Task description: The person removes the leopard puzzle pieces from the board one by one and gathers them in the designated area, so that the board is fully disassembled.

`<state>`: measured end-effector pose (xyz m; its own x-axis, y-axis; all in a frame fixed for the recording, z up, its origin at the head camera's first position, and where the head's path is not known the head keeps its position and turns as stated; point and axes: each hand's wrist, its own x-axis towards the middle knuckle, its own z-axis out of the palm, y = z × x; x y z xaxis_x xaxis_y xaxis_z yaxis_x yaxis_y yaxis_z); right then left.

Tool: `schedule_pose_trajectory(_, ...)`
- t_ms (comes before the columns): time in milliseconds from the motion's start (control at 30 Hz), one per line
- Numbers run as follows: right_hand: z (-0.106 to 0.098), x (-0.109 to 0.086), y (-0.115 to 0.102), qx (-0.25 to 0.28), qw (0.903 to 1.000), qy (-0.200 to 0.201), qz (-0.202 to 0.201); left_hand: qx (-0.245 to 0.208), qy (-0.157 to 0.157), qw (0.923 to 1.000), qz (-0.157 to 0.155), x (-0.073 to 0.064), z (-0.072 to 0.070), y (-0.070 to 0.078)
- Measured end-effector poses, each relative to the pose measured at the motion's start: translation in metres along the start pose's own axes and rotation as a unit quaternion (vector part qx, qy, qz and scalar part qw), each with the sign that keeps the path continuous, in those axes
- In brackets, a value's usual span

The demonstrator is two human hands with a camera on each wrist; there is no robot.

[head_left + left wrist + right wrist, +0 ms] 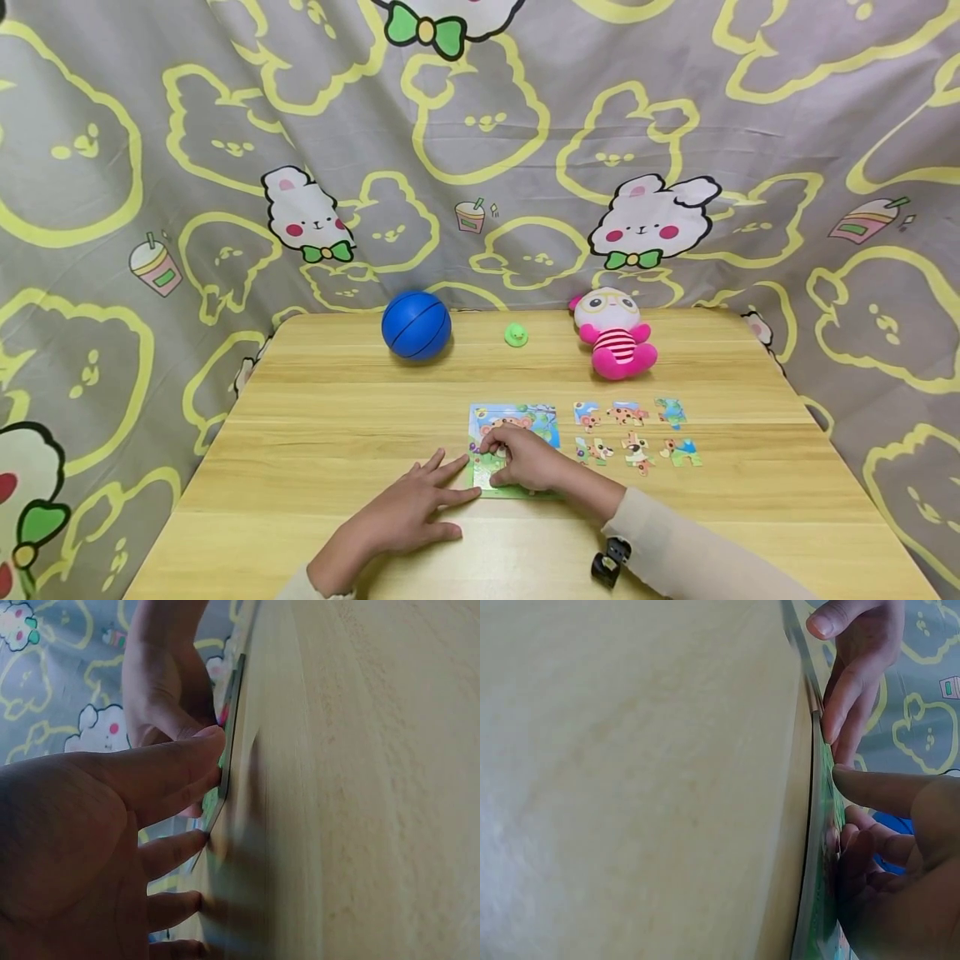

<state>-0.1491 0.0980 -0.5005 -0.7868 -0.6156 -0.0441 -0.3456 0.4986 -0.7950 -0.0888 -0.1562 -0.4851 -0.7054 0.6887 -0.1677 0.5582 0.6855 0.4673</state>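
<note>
A jigsaw puzzle board [513, 493] with a green and blue animal picture lies on the table. My right hand [521, 458] is over it, thumb and curled fingers pinching a greenish puzzle piece [491, 461] down at the board's left part; the hand hides much of that piece. At the board's left edge rests my left hand [408, 508], fingers spread and fairly straight, fingertips touching the edge. In the left wrist view the left hand's thumb [180, 761] is extended near the board's edge. The right wrist view has the right hand [907, 862] close against the board.
Several loose puzzle pieces [636, 454] lie in two rows right of the board. Farther back on the wooden table [315, 417] are a blue ball [416, 326], a green duck toy [516, 335] and a pink plush panda [613, 335]. A patterned curtain [480, 125] surrounds the table.
</note>
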Motion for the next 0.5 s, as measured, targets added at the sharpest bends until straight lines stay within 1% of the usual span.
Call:
schedule_pose_trajectory(167,-0.0014,0.0008,0.0002,0.037,0.9992,-0.01,0.01,0.001,0.001,1.0,0.0,0.0,0.001,-0.0007)
schedule_pose_trajectory(333,-0.0019,0.0015,0.0024,0.079,0.9965,-0.014,0.024,0.002,0.001,1.0,-0.001,0.0001,0.0011,-0.0005)
schedule_pose_trajectory(500,-0.0032,0.0013,0.0035,0.084,0.996,-0.019,0.026,0.004,-0.001,1.0,-0.003,-0.0001,0.0011,0.0001)
